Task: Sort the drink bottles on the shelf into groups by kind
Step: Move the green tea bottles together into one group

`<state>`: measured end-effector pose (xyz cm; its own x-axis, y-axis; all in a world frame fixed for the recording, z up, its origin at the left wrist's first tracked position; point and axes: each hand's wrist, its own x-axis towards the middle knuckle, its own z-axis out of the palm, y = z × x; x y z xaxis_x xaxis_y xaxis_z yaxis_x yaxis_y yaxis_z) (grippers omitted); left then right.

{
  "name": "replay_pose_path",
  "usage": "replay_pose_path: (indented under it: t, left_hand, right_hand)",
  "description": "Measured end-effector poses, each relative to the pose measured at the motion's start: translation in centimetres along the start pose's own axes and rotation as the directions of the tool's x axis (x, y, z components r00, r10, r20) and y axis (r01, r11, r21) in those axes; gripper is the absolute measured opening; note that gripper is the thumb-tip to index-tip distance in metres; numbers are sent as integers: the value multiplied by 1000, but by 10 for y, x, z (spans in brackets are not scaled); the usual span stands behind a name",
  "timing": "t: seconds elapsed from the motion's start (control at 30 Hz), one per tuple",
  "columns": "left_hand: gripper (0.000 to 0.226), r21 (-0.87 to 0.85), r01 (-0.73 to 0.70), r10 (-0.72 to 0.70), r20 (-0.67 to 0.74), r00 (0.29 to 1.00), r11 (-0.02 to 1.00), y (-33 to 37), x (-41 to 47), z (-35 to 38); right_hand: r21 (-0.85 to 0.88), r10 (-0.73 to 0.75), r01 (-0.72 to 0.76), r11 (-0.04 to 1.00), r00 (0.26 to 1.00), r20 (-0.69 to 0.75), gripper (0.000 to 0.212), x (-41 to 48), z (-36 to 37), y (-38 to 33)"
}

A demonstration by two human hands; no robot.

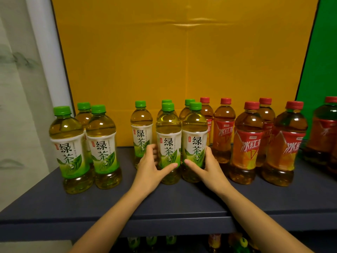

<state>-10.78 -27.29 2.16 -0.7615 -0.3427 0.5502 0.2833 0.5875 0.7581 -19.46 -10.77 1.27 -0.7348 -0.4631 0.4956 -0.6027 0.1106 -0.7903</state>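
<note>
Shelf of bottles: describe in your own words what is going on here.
A person's left hand grips one green-capped tea bottle and the right hand grips the green-capped bottle beside it, both standing on the dark shelf. Three more green-capped bottles stand apart at the left; the red-capped bottles cluster to the right.

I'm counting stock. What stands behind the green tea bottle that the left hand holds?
Another green-capped bottle stands behind the green tea bottle in the left hand. Only its cap and shoulder show; its label and base are covered. The right hand grips the neighbouring bottle.
</note>
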Motion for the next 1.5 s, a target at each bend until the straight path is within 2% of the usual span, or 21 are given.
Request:
replay_pose_path:
  t: [0.17, 0.27, 0.33, 0.43, 0.5, 0.57, 0.67, 0.73, 0.8, 0.93, 1.07, 1.23, 1.5]
  left_hand:
    - [71, 44, 6, -5, -20, 1000, 999, -1, -1, 1]
    - [72, 65, 28, -28, 5, 1000, 998, 1, -5, -3]
    - [65, 94, 29, -25, -43, 999, 995, 3, -12, -10]
    - [33, 160, -85, 125, -265, 956, 984, 4, -27, -29]
    - [13, 211, -99, 177, -394, 902, 973, 2, -37, -47]
    - [16, 260, -60, 184, -486, 855, 964, -4, -47, -64]
    - [26, 337, 24, 174, -546, 819, 941, -10, -56, -83]
    - [39, 367, 81, 139, -535, 833, 927, -16, -57, -91]
    - [56, 371, 133, 64, -474, 878, 919, -22, -55, -96]
    - [79, 403, 165, -42, -297, 954, 900, -33, -49, -102]
    - [79, 417, 129, -37, -222, 974, 900, -37, -43, -108]
    - [72, 409, 110, -43, -168, 985, 906, -38, -35, -111]
    - [81, 399, 107, -71, -103, 992, 911, -42, -14, -105]
  right_hand:
    - [-24, -7, 7, 1000, 1000, -16, 58, 0, 1, -2]
    - [-90, -19, 11, 996, 995, -94, 72, -2, 0, -6]
    - [-144, -58, 30, 989, 980, -188, 79, -4, -4, -10]
    - [-199, -217, 156, 967, 916, -337, 62, -12, -10, -19]
    - [-172, -303, 256, 951, 881, -362, 43, -20, -10, -28]
    - [-93, -337, 324, 942, 893, -298, 30, -27, -4, -41]
    - [5, -356, 361, 933, 921, -158, 24, -32, 18, -62]
    - [35, -365, 368, 929, 928, -76, 25, -31, 38, -74]
    - [41, -364, 363, 931, 931, 14, 29, -26, 58, -82]
    - [-82, -259, 269, 960, 958, 120, 53, -8, 102, -89]
    - [-126, -47, 48, 991, 999, 14, 69, 15, 138, -89]
    - [-157, 72, -101, 982, 980, -185, 78, 37, 160, -81]
    - [-180, 211, -266, 947, 938, -275, 70, 47, 171, -66]
